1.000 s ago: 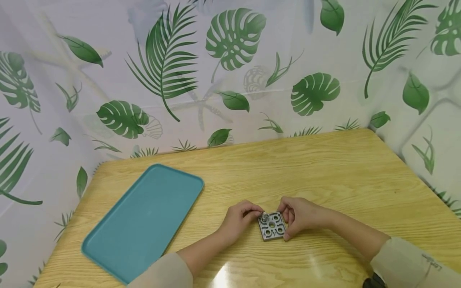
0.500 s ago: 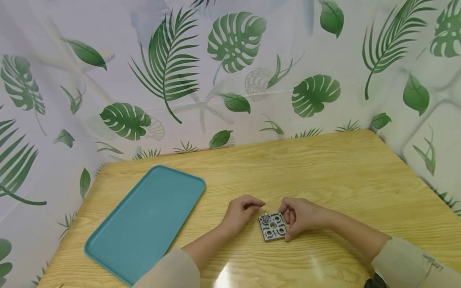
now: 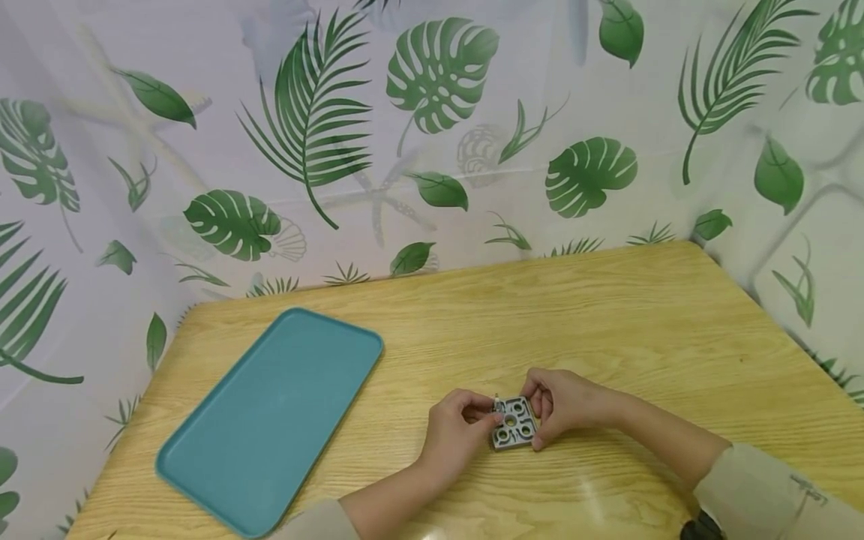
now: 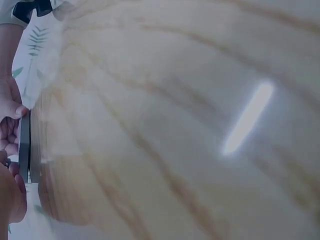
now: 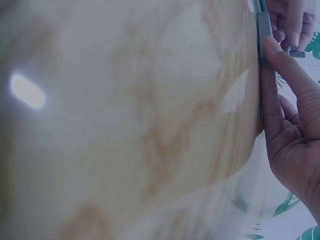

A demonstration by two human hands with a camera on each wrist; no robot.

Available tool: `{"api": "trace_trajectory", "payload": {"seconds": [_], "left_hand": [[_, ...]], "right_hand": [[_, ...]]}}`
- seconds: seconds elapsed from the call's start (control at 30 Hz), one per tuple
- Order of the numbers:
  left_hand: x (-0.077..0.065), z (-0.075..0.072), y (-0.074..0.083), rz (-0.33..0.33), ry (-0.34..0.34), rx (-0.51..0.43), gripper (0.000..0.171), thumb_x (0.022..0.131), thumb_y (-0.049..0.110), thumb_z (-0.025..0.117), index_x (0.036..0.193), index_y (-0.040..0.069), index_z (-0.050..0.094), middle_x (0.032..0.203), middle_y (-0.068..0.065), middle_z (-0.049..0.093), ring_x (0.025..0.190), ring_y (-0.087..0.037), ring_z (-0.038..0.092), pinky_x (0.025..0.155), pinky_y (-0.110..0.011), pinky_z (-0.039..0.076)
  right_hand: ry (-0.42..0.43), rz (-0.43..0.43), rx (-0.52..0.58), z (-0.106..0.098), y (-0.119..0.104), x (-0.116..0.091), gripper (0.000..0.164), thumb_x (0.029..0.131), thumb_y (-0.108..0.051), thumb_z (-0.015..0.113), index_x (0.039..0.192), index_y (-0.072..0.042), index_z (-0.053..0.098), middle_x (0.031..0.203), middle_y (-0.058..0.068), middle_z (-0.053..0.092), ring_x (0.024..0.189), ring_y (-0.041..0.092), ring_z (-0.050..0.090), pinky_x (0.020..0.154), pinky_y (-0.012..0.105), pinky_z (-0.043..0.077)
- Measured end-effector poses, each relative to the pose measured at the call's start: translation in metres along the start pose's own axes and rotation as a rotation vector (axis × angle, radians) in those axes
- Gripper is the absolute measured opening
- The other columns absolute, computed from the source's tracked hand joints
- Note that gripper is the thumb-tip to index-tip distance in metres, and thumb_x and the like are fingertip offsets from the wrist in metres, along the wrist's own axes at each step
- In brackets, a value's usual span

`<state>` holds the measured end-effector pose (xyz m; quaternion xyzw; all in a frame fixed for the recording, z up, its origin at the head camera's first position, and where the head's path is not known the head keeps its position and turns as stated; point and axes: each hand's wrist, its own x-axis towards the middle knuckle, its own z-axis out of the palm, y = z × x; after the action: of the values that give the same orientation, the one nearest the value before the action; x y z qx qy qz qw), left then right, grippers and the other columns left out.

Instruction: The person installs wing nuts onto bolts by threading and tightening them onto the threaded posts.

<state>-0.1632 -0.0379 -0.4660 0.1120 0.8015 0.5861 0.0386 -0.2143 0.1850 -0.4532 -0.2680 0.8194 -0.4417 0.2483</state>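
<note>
Pinches plate [image 3: 517,421] at lower centre of head frame with right hand [image 3: 559,401]. Touches fitting [image 3: 499,406] with left hand [image 3: 455,427], unclear whether pinching. Includes tray [image 3: 270,420], lower left.

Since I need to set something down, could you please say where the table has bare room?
The tray is bare. On the table, room lies between the tray and the left hand, between the plate and the cloth, and beyond the right forearm. It is crowded at the plate, between left hand and right hand.
</note>
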Motion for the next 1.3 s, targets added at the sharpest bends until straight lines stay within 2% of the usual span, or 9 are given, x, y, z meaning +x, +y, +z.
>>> {"api": "trace_trajectory", "payload": {"seconds": [0.27,0.4,0.53,0.67,0.77,0.93,1.03,1.17,1.3], "left_hand": [[0.014,-0.011,-0.008,0.074,-0.052,0.096,0.009,0.09,0.011,0.063,0.094,0.008,0.07,0.095,-0.001,0.067,0.091,-0.01,0.061,0.08,-0.02,0.05],[0.032,-0.018,-0.01,0.076,-0.176,0.104,0.012,0.092,0.008,0.059,0.097,0.006,0.07,0.098,-0.004,0.068,0.096,-0.014,0.061,0.083,-0.02,0.048],[0.047,-0.023,-0.01,0.051,-0.314,0.09,0.014,0.094,0.009,0.057,0.098,0.007,0.07,0.101,-0.003,0.067,0.098,-0.011,0.059,0.084,-0.02,0.047],[0.053,-0.023,-0.01,0.046,-0.367,0.093,0.014,0.093,0.009,0.058,0.098,0.007,0.071,0.102,-0.003,0.068,0.098,-0.008,0.059,0.085,-0.019,0.047],[0.051,-0.022,-0.01,0.048,-0.33,0.095,0.015,0.094,0.009,0.057,0.1,0.006,0.07,0.102,-0.004,0.067,0.098,-0.011,0.059,0.084,-0.02,0.047],[0.033,-0.018,-0.01,0.01,-0.092,0.105,0.017,0.097,0.007,0.05,0.106,0.003,0.065,0.104,-0.006,0.064,0.098,-0.017,0.059,0.081,-0.023,0.049],[0.016,-0.013,-0.01,-0.031,0.017,0.098,0.018,0.092,0.004,0.054,0.107,0.003,0.063,0.103,-0.005,0.061,0.093,-0.015,0.057,0.078,-0.023,0.048],[-0.001,-0.006,-0.01,-0.049,0.028,0.068,0.021,0.083,0.008,0.067,0.104,0.005,0.064,0.1,0.0,0.06,0.089,-0.01,0.055,0.078,-0.022,0.047],[-0.003,-0.004,-0.01,-0.015,0.012,0.043,0.019,0.084,0.014,0.07,0.1,0.006,0.065,0.097,0.001,0.06,0.086,-0.007,0.056,0.077,-0.02,0.048]], "right_hand": [[0.005,0.009,-0.024,0.0,0.002,0.001,0.056,0.062,-0.013,0.088,0.102,0.002,0.052,0.075,0.002,0.058,0.065,0.008,0.056,0.057,0.02,0.049],[-0.003,0.002,-0.016,0.0,0.002,0.001,0.056,0.063,-0.013,0.088,0.102,0.002,0.051,0.076,0.003,0.058,0.065,0.009,0.057,0.058,0.02,0.049],[-0.006,0.0,-0.003,0.0,0.003,0.001,0.056,0.063,-0.013,0.088,0.102,0.002,0.051,0.076,0.003,0.058,0.066,0.009,0.057,0.058,0.02,0.049],[-0.005,-0.002,-0.008,0.0,0.004,0.001,0.056,0.063,-0.014,0.088,0.102,0.002,0.051,0.077,0.003,0.058,0.066,0.009,0.056,0.058,0.02,0.049],[-0.002,-0.005,-0.016,0.0,0.004,0.001,0.056,0.063,-0.013,0.088,0.102,0.002,0.051,0.076,0.003,0.058,0.066,0.009,0.056,0.058,0.02,0.049],[-0.001,-0.006,-0.01,0.0,0.004,0.003,0.056,0.062,-0.012,0.088,0.101,0.002,0.051,0.076,0.002,0.057,0.066,0.008,0.055,0.059,0.019,0.049],[0.001,-0.005,-0.007,0.001,0.003,0.003,0.056,0.061,-0.012,0.088,0.101,0.002,0.051,0.076,0.002,0.056,0.066,0.008,0.055,0.059,0.019,0.049],[0.002,-0.007,-0.022,0.001,0.003,0.003,0.056,0.061,-0.012,0.088,0.101,0.002,0.051,0.075,0.002,0.058,0.065,0.008,0.056,0.058,0.02,0.049],[0.003,-0.004,-0.028,0.0,0.003,0.003,0.056,0.062,-0.013,0.088,0.101,0.002,0.051,0.075,0.002,0.058,0.065,0.008,0.056,0.058,0.02,0.049]]}}
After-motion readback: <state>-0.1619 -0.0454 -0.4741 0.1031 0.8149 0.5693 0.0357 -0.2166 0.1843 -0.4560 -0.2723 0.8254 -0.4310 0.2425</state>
